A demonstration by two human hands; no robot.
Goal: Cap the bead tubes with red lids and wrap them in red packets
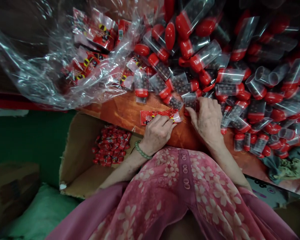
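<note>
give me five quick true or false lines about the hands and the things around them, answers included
1. The left hand is on a red printed packet. True.
2. The right hand is inside the cardboard box. False: the right hand is by the red-capped tubes, outside the cardboard box.
3. Small red packets lie in the cardboard box. True.
4. The red-capped tubes stand in neat rows. False: they are jumbled in a pile.
5. Some red-capped tubes contain small dark balls. True.
</note>
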